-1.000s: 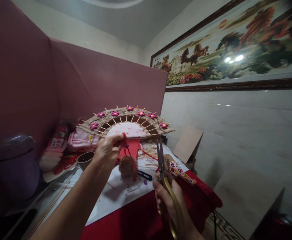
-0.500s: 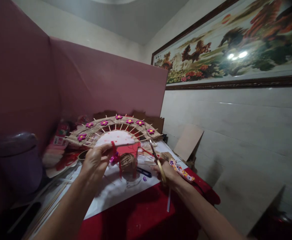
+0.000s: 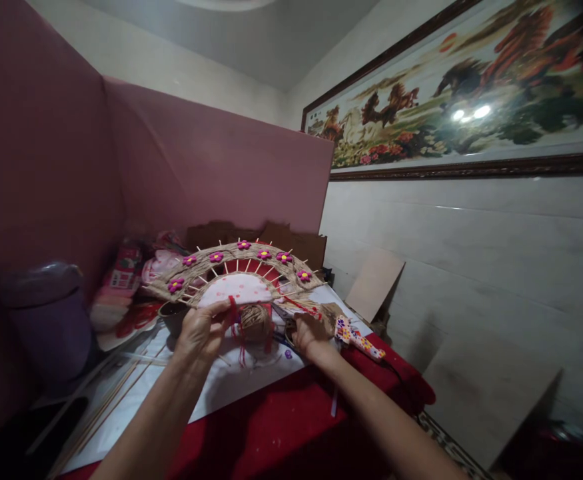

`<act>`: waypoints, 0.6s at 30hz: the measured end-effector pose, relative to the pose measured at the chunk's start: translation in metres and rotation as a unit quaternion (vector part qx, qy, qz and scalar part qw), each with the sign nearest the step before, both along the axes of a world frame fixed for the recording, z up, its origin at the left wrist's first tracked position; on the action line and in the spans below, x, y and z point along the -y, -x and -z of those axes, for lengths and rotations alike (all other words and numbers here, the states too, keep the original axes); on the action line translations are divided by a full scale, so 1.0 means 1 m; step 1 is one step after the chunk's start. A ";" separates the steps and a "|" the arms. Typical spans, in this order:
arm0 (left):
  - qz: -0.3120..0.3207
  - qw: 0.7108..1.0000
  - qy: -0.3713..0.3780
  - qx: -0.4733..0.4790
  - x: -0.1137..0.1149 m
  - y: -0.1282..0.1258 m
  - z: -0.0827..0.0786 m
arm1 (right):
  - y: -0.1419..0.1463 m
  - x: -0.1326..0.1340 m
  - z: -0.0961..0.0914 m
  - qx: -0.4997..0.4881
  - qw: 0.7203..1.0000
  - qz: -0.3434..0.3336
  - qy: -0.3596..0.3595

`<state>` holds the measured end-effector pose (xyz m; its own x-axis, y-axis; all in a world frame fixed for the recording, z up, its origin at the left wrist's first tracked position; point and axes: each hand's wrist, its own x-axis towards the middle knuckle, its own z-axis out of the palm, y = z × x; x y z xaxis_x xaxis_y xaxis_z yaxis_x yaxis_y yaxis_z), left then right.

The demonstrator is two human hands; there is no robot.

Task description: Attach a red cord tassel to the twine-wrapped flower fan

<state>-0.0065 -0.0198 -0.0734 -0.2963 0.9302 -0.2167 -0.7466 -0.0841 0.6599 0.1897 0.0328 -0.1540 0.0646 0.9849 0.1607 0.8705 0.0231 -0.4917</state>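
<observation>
My left hand (image 3: pixel 202 331) pinches the lower edge of a handmade fan (image 3: pixel 235 289), where a bit of red cord (image 3: pixel 232 305) shows by the fingertips. The fan has a pale half-round centre with pink spots, thin stick ribs and a twine-wrapped arc bearing several purple flowers. My right hand (image 3: pixel 312 335) is closed on scissors (image 3: pixel 282 311), their blades turned left close beneath the fan's lower right. Part of the scissors is hidden by the fingers. Red string (image 3: pixel 298 305) runs from the fan's right side above this hand. Behind the fan's lower edge sits a twine ball (image 3: pixel 254 321).
A flower-patterned glue gun (image 3: pixel 358 339) lies at the right on red cloth (image 3: pixel 271 440). White paper (image 3: pixel 211 393) covers part of the table. Thin sticks (image 3: pixel 114 407) lie at left, near a lidded purple bin (image 3: pixel 46 327). Cardboard (image 3: pixel 296 243) stands behind.
My right hand has moved left with the scissors, whose blades swung from pointing up to pointing left under the fan. The fan and left hand have shifted slightly right and down.
</observation>
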 end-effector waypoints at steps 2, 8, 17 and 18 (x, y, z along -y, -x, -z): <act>-0.001 1.000 0.011 0.004 -0.001 0.001 0.005 | 0.000 0.005 -0.002 -0.022 1.000 -0.009 -0.004; 0.005 1.000 0.009 0.009 -0.001 -0.001 0.016 | 0.023 0.033 -0.022 -0.223 0.966 -0.131 -0.023; 0.059 0.996 -0.060 -0.020 0.005 -0.005 0.024 | 0.063 0.038 -0.033 -0.648 0.743 -0.165 0.014; 0.068 0.996 -0.052 -0.031 0.004 -0.003 0.026 | 0.064 0.039 -0.033 -0.654 0.739 -0.163 0.010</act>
<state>-0.0030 -0.0240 -0.0993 -0.1757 0.9791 -0.1029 -0.7139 -0.0548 0.6981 0.1254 -0.0058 -0.1208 -0.0903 0.9836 0.1558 -0.3991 0.1076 -0.9106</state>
